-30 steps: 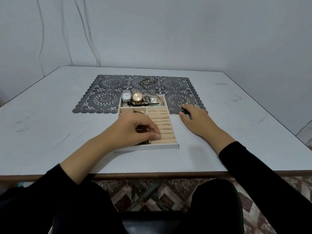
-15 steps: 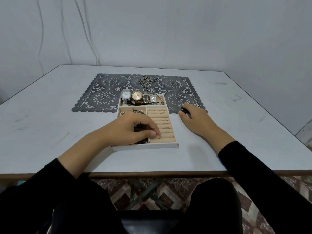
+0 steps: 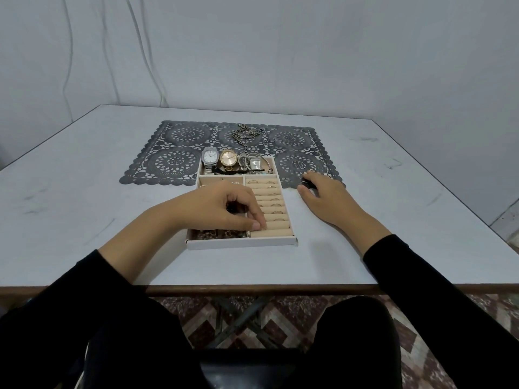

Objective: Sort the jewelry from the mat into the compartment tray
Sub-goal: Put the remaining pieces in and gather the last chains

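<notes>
The white compartment tray (image 3: 241, 243) sits on the table against the near edge of the dark lace mat (image 3: 174, 161). Its back compartment holds a silver watch (image 3: 210, 157), a gold watch (image 3: 228, 158) and other pieces. Beige ring rolls (image 3: 271, 204) with several rings fill its right side. My left hand (image 3: 222, 207) hovers over the left compartments, fingers curled down, fingertips touching the ring rolls; what is under it is hidden. My right hand (image 3: 327, 197) rests to the right of the tray, fingers curled over a small dark object (image 3: 307, 183). A chain necklace (image 3: 247, 134) and a small ring (image 3: 271, 139) lie on the mat.
The white table (image 3: 84, 209) has its front edge close to my lap. A grey wall stands behind it, with cables hanging at the left. Patterned floor shows below the table edge.
Almost nothing differs. My left hand's fingertips have stayed on the ring rolls with only a slight shift, and my right hand has kept its place.
</notes>
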The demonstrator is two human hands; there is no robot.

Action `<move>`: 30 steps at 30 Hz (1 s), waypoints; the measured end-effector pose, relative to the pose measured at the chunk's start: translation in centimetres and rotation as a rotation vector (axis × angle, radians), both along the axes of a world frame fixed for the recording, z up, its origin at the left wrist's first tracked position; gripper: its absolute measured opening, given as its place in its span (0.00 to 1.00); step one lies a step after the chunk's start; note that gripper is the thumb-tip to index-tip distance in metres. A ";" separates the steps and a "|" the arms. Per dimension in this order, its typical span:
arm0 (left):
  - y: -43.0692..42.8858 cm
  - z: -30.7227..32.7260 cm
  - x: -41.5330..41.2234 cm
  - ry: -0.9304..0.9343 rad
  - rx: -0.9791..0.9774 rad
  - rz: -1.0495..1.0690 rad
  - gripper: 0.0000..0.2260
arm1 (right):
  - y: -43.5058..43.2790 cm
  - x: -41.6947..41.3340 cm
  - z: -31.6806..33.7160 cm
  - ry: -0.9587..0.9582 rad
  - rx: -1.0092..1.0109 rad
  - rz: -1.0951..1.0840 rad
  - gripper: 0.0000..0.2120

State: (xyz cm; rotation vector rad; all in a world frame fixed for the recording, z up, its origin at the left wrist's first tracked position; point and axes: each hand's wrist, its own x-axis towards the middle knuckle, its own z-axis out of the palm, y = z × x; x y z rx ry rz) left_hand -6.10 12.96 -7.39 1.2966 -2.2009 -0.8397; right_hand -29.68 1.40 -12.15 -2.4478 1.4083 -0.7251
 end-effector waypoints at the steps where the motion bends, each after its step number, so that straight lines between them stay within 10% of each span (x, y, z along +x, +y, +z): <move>1: -0.1 0.3 0.0 -0.013 0.022 -0.001 0.05 | 0.0 0.0 0.0 0.000 0.001 0.001 0.11; 13: -0.8 1.7 -0.7 -0.176 0.132 0.012 0.05 | 0.3 -0.1 0.2 0.002 0.019 0.001 0.11; 30: -1.4 0.5 1.8 0.312 -0.192 0.316 0.07 | -1.5 0.6 1.3 -0.117 0.035 -0.080 0.18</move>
